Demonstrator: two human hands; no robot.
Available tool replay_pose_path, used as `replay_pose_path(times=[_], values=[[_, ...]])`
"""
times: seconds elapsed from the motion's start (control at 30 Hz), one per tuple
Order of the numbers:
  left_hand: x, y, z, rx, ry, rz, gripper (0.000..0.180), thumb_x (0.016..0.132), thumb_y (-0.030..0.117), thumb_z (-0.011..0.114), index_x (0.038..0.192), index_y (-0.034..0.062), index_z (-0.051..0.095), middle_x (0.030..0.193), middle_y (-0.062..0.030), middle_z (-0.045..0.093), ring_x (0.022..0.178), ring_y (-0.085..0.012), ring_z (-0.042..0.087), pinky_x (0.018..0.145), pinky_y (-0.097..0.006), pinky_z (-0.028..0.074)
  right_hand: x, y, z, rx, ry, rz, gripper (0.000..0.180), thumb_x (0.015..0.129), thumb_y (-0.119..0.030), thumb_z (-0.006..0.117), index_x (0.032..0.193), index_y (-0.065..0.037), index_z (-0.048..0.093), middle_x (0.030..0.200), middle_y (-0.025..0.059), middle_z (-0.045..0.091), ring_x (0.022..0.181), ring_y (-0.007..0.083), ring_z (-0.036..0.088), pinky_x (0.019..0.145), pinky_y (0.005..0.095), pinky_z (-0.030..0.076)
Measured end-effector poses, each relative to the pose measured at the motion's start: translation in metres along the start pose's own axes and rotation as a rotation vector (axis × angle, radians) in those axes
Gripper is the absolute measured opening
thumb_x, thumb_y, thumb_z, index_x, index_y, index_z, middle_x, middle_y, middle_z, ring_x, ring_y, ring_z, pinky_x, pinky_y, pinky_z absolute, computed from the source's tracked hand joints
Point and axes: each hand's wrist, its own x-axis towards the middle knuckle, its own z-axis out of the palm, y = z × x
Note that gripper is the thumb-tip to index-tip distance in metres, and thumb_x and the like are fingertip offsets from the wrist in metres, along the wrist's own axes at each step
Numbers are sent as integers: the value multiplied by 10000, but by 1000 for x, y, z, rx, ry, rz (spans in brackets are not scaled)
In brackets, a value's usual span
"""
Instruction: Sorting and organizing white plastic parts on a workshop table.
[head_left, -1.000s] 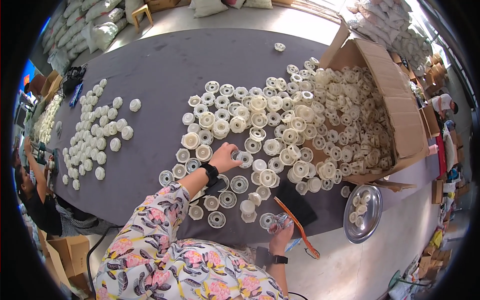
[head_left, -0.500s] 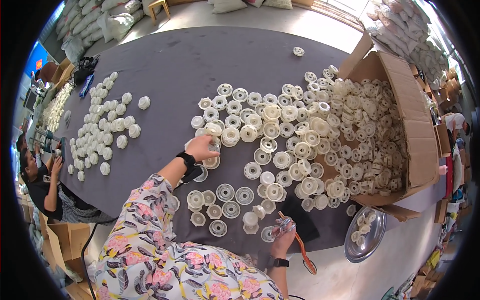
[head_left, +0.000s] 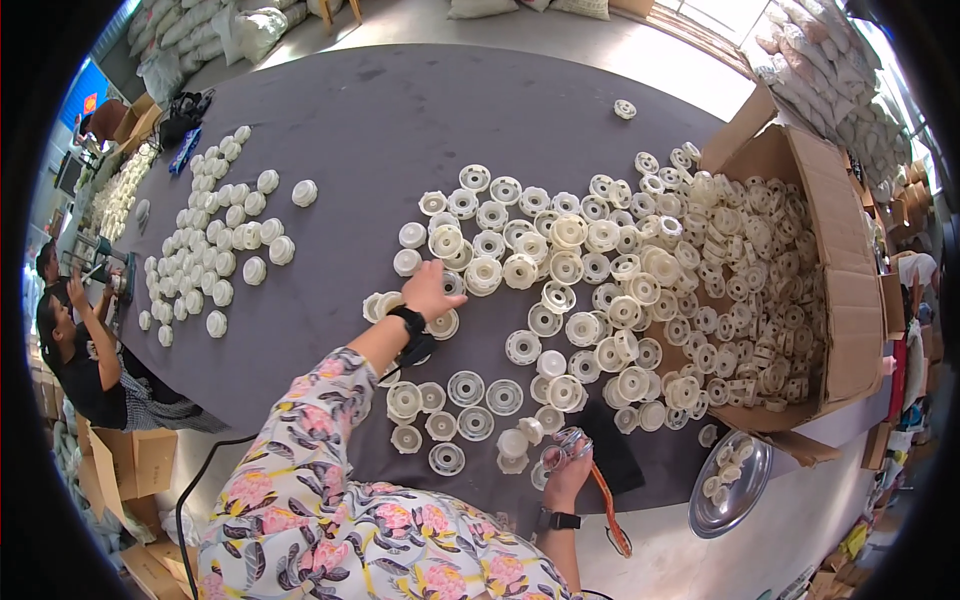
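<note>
My left hand reaches over the cream-white round plastic parts in the middle of the table. Its thumb and fingers are apart, a ring-shaped part lying between them; no part looks lifted. Near the front edge, my right hand has its fingers closed around a clear, shiny round piece, partly hidden by them. An orange strap-like thing hangs beside that hand; whether it is gripped too, I cannot tell. Greyer ring parts lie between my hands.
A tipped cardboard box spills many such parts at right. A metal tray holds several. More white parts lie in a group at left. A dark cloth is beside my right hand. Another person works at the left edge.
My left hand has shifted slightly, and its thumb now stands apart from the fingers. The view has turned a little. My right hand keeps its hold on the clear piece.
</note>
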Motion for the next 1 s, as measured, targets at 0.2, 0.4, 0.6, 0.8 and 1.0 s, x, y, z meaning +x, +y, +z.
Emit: replay_pose_path(times=[0.2, 0.4, 0.6, 0.8, 1.0], values=[[10, -17, -8, -260, -84, -15, 635, 653, 406, 739, 1088, 6, 507, 949, -161, 595, 922, -293, 594, 800, -375, 473, -9, 3, -4, 25, 9, -16, 233, 968, -244, 396, 1111, -66, 443, 852, 96, 594, 522, 142, 537, 412, 243, 385], [-5, -97, -58, -1397, -162, -409, 528, 773, 255, 713, 1189, 53, 457, 1053, -92, 575, 882, -204, 609, 720, -353, 541, -15, 11, -6, -17, 40, -46, 285, 964, -333, 402, 1068, -84, 495, 835, 78, 611, 513, 125, 517, 437, 227, 369], [-54, -205, -76, -1295, -289, -602, 452, 799, 359, 634, 1143, 86, 526, 1017, -81, 618, 840, -229, 638, 703, -357, 525, -21, 14, 8, -10, -39, -44, 253, 963, -325, 405, 1016, -93, 488, 826, 64, 607, 511, 121, 515, 429, 221, 359], [-96, -221, -77, -961, -288, -723, 391, 765, 387, 639, 1001, 77, 614, 846, -60, 653, 650, -169, 635, 554, -305, 500, -37, 17, 24, -33, -28, -13, 262, 963, -328, 402, 998, -84, 491, 796, 52, 591, 508, 128, 517, 413, 235, 359], [-120, -231, -106, -755, -27, -758, 337, 754, 322, 673, 919, 37, 596, 779, -59, 622, 599, -136, 602, 493, -290, 466, -40, 31, 31, -80, -87, -45, 285, 965, -323, 395, 1011, -60, 493, 811, 69, 597, 511, 140, 514, 420, 246, 371]])
